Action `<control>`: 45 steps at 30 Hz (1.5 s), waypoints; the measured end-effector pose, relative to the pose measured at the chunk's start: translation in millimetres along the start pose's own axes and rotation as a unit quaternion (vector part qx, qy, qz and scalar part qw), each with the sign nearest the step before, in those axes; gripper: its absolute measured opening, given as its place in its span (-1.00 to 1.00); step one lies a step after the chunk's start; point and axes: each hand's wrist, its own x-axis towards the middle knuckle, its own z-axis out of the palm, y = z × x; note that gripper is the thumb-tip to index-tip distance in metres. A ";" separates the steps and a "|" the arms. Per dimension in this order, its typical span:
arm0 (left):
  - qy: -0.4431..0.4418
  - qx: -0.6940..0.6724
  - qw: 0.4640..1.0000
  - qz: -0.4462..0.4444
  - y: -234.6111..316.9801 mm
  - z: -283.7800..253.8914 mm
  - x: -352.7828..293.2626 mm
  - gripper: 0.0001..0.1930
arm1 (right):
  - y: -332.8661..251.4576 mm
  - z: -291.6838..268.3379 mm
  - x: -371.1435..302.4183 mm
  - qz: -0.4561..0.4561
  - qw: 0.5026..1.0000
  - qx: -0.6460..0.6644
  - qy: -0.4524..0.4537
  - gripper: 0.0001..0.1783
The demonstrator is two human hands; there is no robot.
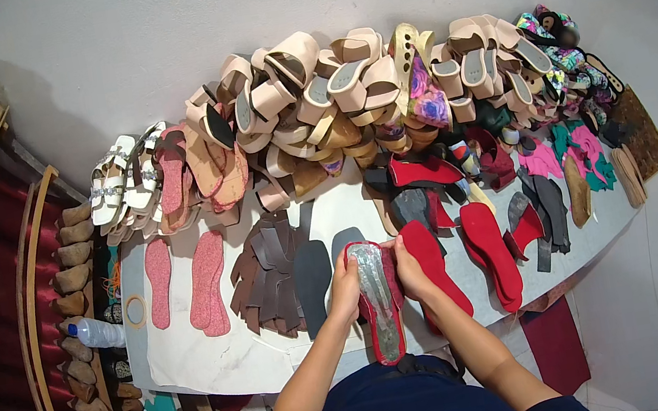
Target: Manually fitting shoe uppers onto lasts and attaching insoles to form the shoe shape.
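Observation:
In front of my body, near the table's front edge, I hold a red-edged insole (377, 297) between both hands. Its upturned face is shiny grey and streaked, with red material folded around the rim. My left hand (345, 291) grips the left edge near the broad end. On the opposite edge my right hand (412, 271) is closed, its thumb near the top. Dark grey soles (312, 273) lie just left of my hands, partly covering each other. Red insoles (441, 274) rest close to my right hand, and a stacked red pair (489, 253) lies farther right.
Brown strips (270, 271) and pink speckled insoles (207, 289) lie left on the white-covered table (182, 362). Heaped beige sandals (359, 71) line the wall. Black strips (552, 213) and pink and green scraps (583, 152) are right. A bottle (98, 334) and shoe-last racks (72, 255) stand left.

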 end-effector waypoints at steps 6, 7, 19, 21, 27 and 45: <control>-0.001 0.025 1.000 0.006 -3.5 1.8 -1.7 -0.61 | -3.1 0.5 2.4 -0.015 0.963 -0.264 0.048 -0.41; 0.004 0.033 0.999 0.009 -3.7 1.3 -1.8 -0.62 | -7.8 3.3 0.5 -0.014 0.963 -0.264 0.049 -0.41; -0.108 -0.049 0.992 -0.047 16.4 1.7 -13.2 -0.43 | 4.0 19.0 -37.6 -0.114 0.934 -0.316 0.123 -0.37; -0.113 -0.016 0.993 -0.028 15.0 -2.2 -11.8 -0.38 | -10.6 29.0 -67.3 -0.097 0.876 -0.470 0.053 0.06; -0.217 0.026 0.968 -0.124 41.9 -0.6 -20.6 -0.29 | -4.8 19.7 -70.0 -0.124 0.916 -0.380 0.037 0.27; -0.236 -0.199 0.944 -0.116 3.4 -44.9 12.3 -0.31 | -18.4 10.5 -50.2 0.035 0.943 0.255 -0.210 0.23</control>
